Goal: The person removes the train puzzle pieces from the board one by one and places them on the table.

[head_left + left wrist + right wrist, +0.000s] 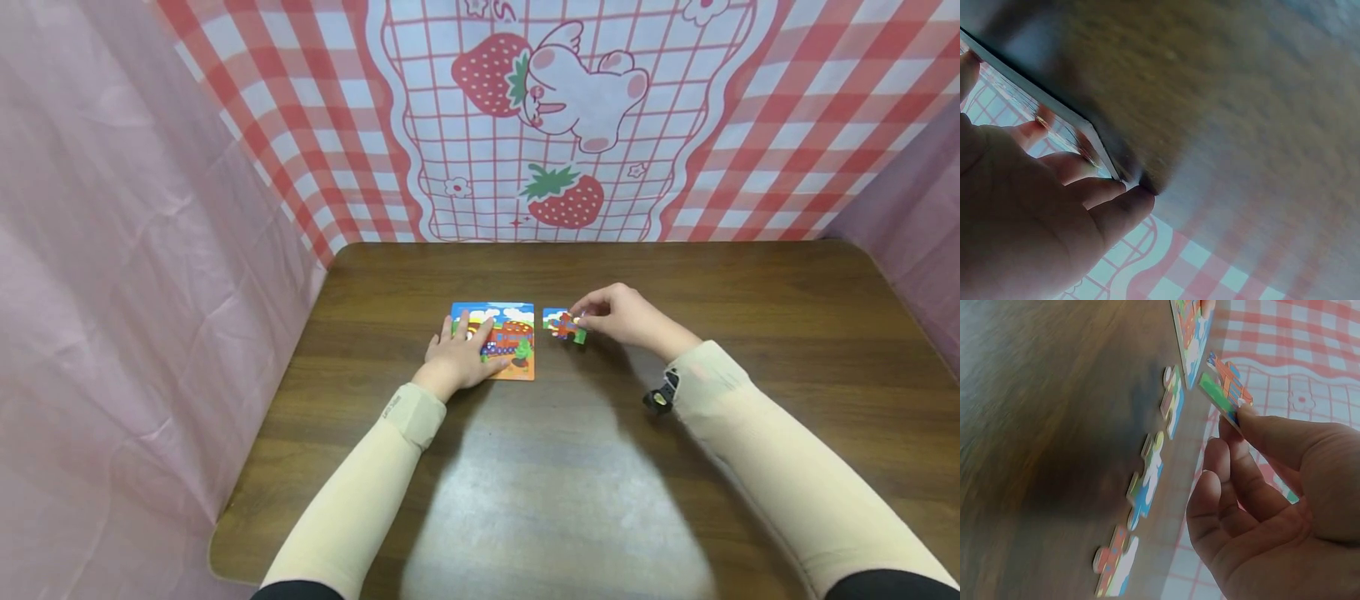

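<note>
A flat picture card (513, 342) with a red bus-like vehicle, clouds and orange ground lies on the table. My left hand (459, 358) rests over its left part with fingers spread. In the left wrist view, the fingers lie along the edge of the card (1066, 115). My right hand (1272, 481) pinches a jigsaw piece (1232, 387), green and orange-red with blue, between thumb and fingers. Beside the card's right edge is a blue-and-white jigsaw piece (553, 314), close to my right hand (622, 315).
In the right wrist view, several loose jigsaw pieces (1147, 478) lie in a row on the wooden table (525, 467). A red-and-white checked cloth (315, 108) hangs along the back edge, and a pink curtain (127, 292) on the left. A small black device (660, 398) sits on the right wrist.
</note>
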Motion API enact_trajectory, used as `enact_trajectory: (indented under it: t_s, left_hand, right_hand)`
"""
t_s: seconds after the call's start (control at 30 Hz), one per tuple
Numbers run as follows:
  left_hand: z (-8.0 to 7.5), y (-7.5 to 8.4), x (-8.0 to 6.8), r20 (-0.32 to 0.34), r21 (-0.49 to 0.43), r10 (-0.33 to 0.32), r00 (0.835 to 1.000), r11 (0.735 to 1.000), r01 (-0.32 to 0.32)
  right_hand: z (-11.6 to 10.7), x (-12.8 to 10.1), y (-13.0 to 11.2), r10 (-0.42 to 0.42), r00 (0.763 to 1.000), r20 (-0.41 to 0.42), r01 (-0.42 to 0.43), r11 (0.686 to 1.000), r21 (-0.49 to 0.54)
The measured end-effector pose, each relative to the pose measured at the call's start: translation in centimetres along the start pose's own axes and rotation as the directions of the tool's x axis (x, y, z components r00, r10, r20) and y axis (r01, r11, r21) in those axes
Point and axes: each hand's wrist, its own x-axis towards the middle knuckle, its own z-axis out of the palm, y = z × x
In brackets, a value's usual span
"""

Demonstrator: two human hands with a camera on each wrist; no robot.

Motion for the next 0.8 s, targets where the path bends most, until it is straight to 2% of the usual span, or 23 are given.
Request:
enact_trajectory:
  t_s: [0.5, 0.8]
  left_hand:
    - [0.0, 0.0, -0.1, 0.0, -0.016, 0.006, 1.0, 1.0, -0.006]
    - [0.1, 0.0, 0.0, 0.003, -0.006, -0.001, 1.0, 1.0, 0.001]
  right_hand:
    - [-1.7, -2.7, 2.1, 0.003, 1.0, -0.003, -0.003, 1.0, -0.014]
    - [-2.5, -4.3, 3.7, 0.01, 0.999, 0.03, -0.01, 1.0, -0.005]
